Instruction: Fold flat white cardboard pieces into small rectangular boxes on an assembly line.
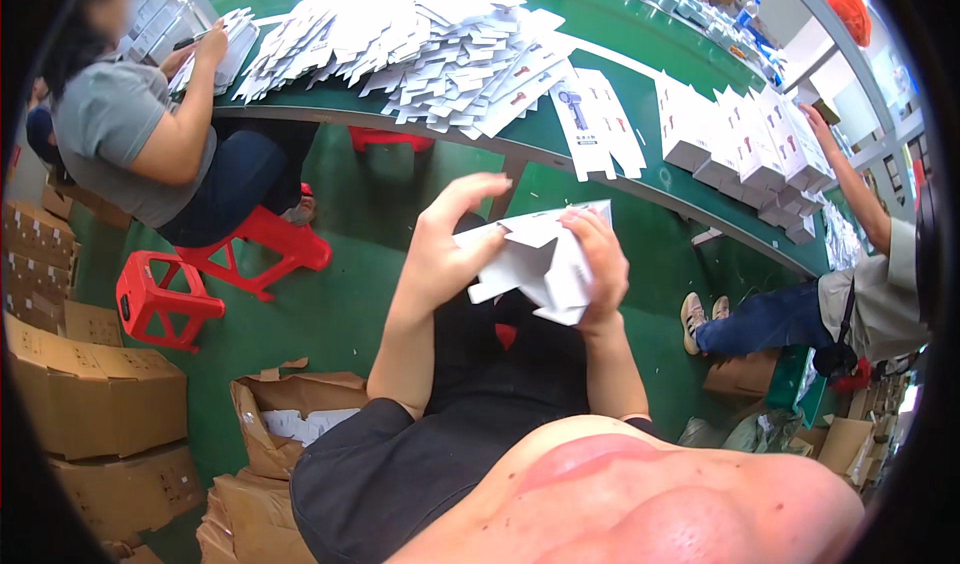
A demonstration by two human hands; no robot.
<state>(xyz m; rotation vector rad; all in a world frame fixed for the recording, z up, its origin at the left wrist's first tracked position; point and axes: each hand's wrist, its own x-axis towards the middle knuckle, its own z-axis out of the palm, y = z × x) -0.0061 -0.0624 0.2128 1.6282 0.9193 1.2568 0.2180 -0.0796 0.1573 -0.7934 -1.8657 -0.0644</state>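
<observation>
Above my lap I have a white folding carton [548, 261], opened out into a box shape with its flapped end towards me. My right hand [604, 269] is closed around its right side. The fingers of my left hand [447, 239] are spread at the carton's left edge, the thumb against or just beside a flap; I cannot tell whether it presses. On the green table ahead lie flat printed cartons [590, 114]. To their left spreads a large heap of flat white cartons [420, 54].
Erected white boxes [745, 144] stand in rows at the table's right, where a person [870, 284] reaches in. At left another person [130, 134] handles cartons on a red stool [262, 249]. A second red stool [165, 299] and brown cardboard boxes [95, 384] stand on the floor.
</observation>
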